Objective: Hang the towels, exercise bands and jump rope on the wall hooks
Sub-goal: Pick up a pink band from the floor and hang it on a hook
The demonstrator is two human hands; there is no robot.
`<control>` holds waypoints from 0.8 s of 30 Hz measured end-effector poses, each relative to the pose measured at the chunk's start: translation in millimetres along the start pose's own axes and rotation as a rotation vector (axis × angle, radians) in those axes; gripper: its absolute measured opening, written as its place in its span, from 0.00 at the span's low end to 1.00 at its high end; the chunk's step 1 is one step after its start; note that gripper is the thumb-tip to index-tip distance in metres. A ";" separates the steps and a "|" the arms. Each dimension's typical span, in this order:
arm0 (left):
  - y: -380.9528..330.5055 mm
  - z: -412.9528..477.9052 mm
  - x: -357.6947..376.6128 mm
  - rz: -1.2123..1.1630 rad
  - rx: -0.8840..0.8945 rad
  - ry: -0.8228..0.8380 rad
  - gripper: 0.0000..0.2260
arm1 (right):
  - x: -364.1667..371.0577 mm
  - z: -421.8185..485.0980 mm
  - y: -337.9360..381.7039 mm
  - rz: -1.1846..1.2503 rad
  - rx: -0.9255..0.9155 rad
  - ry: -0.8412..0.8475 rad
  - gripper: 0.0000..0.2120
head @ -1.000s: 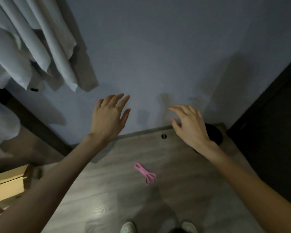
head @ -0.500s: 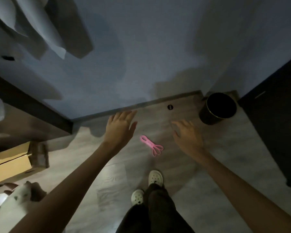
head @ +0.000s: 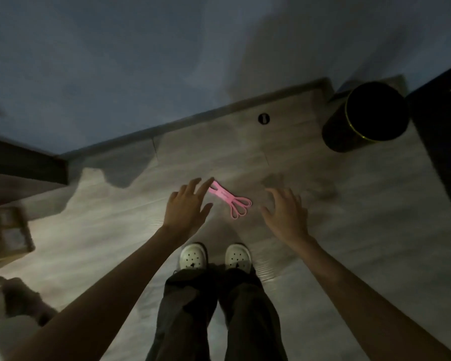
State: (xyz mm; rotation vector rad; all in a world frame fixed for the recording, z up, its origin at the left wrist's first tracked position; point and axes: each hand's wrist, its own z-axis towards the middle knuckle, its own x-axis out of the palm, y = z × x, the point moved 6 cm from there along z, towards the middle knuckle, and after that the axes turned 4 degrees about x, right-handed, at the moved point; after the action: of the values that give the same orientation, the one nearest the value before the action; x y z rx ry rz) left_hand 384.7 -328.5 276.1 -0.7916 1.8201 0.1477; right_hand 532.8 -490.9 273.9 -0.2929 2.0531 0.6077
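The wall [head: 167, 61] filled 12 o'clock, with 0 hooks in view. The floor [head: 349, 230] carried 1 black bin [head: 362, 121] at 2 o'clock. 2 hands hovered low, fingers spread, gripping nothing. The left hand [head: 186, 211] had its fingertips at the band's 10 o'clock end, contact unclear. The right hand [head: 287, 217] was near its 3 o'clock side. 1 pink exercise band [head: 229, 200], folded in loops, lay on the floor. The step appeared to be the pickup. Next it needed pinching, lifting and carrying to a hook.

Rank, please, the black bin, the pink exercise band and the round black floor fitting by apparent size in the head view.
1. black bin, largest
2. pink exercise band
3. round black floor fitting, smallest
The band lies nearer the camera, yet the order seems safe.
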 end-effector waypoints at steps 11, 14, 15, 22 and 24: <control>79.4 142.1 255.2 0.038 0.085 0.161 0.36 | 247.5 119.8 -84.4 0.268 0.161 0.129 0.25; 94.7 181.3 316.4 0.071 0.133 0.175 0.36 | 313.7 156.5 -102.7 0.282 0.209 0.139 0.24; 98.8 194.0 334.6 0.076 0.149 0.179 0.36 | 332.5 167.9 -107.5 0.301 0.220 0.128 0.23; 105.9 255.2 411.1 0.082 0.280 0.170 0.30 | 430.2 213.5 -140.1 0.382 0.329 0.072 0.22; 108.4 262.0 423.1 0.140 0.300 0.153 0.30 | 441.9 219.8 -149.3 0.394 0.375 0.028 0.16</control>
State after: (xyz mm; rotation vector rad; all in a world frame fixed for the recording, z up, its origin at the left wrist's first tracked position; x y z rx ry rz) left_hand 451.7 -312.8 -228.6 -0.4751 1.9832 -0.0977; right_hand 524.8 -486.7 -241.7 0.3302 2.2178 0.4359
